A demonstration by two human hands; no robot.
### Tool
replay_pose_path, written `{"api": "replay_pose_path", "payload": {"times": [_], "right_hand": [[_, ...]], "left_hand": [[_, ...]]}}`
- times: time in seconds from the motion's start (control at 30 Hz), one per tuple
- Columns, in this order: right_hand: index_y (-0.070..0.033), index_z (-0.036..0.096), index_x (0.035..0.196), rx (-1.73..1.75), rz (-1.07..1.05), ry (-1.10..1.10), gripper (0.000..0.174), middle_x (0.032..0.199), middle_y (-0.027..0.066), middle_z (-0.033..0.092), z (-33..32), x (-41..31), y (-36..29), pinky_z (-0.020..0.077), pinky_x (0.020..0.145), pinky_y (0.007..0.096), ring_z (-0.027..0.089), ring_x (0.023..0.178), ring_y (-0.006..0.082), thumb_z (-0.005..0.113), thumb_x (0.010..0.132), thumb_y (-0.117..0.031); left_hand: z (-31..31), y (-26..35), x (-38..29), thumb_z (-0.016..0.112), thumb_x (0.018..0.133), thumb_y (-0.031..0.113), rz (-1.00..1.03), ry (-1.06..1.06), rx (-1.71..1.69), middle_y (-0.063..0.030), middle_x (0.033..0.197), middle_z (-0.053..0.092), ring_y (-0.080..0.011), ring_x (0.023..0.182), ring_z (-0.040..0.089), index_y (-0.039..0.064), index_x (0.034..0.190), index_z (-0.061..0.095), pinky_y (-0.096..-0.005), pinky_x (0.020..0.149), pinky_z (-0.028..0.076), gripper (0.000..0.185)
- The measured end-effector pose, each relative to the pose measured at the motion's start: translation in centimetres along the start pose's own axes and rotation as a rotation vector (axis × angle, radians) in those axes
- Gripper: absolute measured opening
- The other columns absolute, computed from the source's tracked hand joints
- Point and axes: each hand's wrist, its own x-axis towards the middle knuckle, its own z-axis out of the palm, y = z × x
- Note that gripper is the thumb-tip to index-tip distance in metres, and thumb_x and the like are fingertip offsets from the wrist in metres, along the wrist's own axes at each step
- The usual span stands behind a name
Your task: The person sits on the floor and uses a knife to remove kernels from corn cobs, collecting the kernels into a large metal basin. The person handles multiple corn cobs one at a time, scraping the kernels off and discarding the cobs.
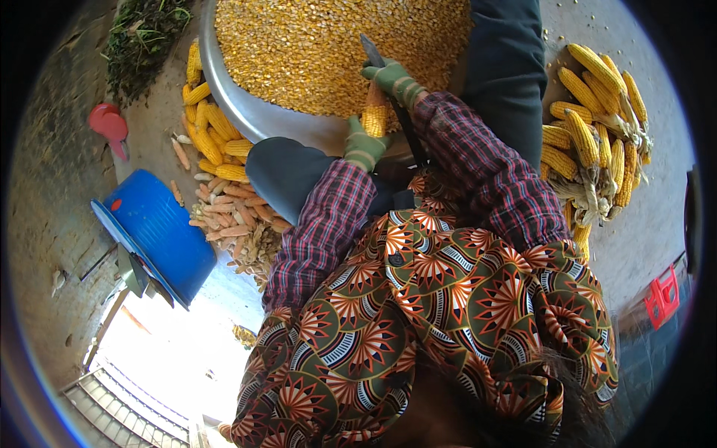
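Note:
A corn cob [374,116] is held over the near rim of a large metal basin [269,112] full of loose kernels [330,50]. Its lower end still bears yellow kernels, while the upper part is stripped. My left hand [365,144], in a green striped glove, is closed around the kernelled end. In a matching glove, my right hand [396,83] is closed over a long dark metal bar [372,50] and touches the cob's stripped end. The bar slants from above the kernels down towards my lap. My right fingers hide where bar and cob meet.
Yellow corn ears [215,131] lie left of the basin, above a heap of stripped cobs [235,210]. More ears with husks [596,129] are piled at right. A blue tub [159,229], a red scoop [109,123] and green plants [147,39] are at left.

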Motion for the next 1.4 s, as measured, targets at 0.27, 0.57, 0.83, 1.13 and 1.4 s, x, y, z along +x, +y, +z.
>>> {"api": "replay_pose_path", "payload": {"times": [0.27, 0.57, 0.83, 1.13, 1.4], "right_hand": [[-0.001, 0.056, 0.1, -0.208, 0.012, -0.017, 0.032, 0.073, 0.0144, 0.059, -0.5, -1.1, -0.8, 0.0428, 0.056, 0.0352, 0.055, 0.061, 0.0221, 0.055, 0.072, -0.016], [-0.001, 0.053, 0.105, -0.048, -0.029, 0.01, 0.04, 0.09, 0.0146, 0.058, -0.5, 0.2, 0.0, 0.0427, 0.066, 0.0356, 0.056, 0.075, 0.0242, 0.058, 0.072, -0.023], [-0.004, 0.055, 0.103, -0.149, 0.017, 0.015, 0.035, 0.08, 0.0151, 0.059, -0.8, 0.4, 0.8, 0.0429, 0.061, 0.0342, 0.055, 0.065, 0.0229, 0.054, 0.072, -0.019], [-0.003, 0.058, 0.094, -0.117, -0.105, 0.074, 0.027, 0.077, 0.0151, 0.06, -0.1, -0.8, -0.3, 0.0424, 0.063, 0.0331, 0.056, 0.069, 0.0239, 0.057, 0.072, -0.019], [-0.002, 0.053, 0.102, -0.299, 0.057, 0.129, 0.037, 0.092, 0.0175, 0.057, -0.7, -1.5, -1.1, 0.0418, 0.073, 0.0353, 0.055, 0.082, 0.0287, 0.055, 0.073, -0.025]], "left_hand": [[1.0, 1.0, -0.1, 0.07, 0.06, 0.009, -0.064, -0.148, -0.288, -0.0144, 0.084, 0.056, -0.0231, 0.069, 0.057, -0.001, 0.107, 0.039, -0.0322, 0.053, 0.047, 0.058], [-1.7, 3.7, -2.1, 0.066, 0.065, 0.011, -0.067, -0.169, -0.492, -0.0125, 0.072, 0.054, -0.0186, 0.051, 0.054, 0.0, 0.103, 0.041, -0.0268, 0.038, 0.042, 0.047], [2.4, 2.5, 0.8, 0.071, 0.061, 0.013, -0.111, -0.103, 0.078, -0.0147, 0.096, 0.053, -0.0256, 0.087, 0.054, 0.003, 0.121, 0.025, -0.0329, 0.069, 0.046, 0.077], [-1.1, 0.0, 1.1, 0.07, 0.056, 0.001, 0.171, -0.36, -0.572, -0.0176, 0.097, 0.053, -0.0212, 0.082, 0.055, -0.002, 0.118, 0.032, -0.0301, 0.065, 0.047, 0.073], [-1.3, 9.9, -1.4, 0.071, 0.061, 0.026, -0.201, -0.193, 0.448, -0.0213, 0.102, 0.052, -0.0295, 0.094, 0.053, -0.002, 0.124, 0.018, -0.0339, 0.08, 0.042, 0.087]]}}
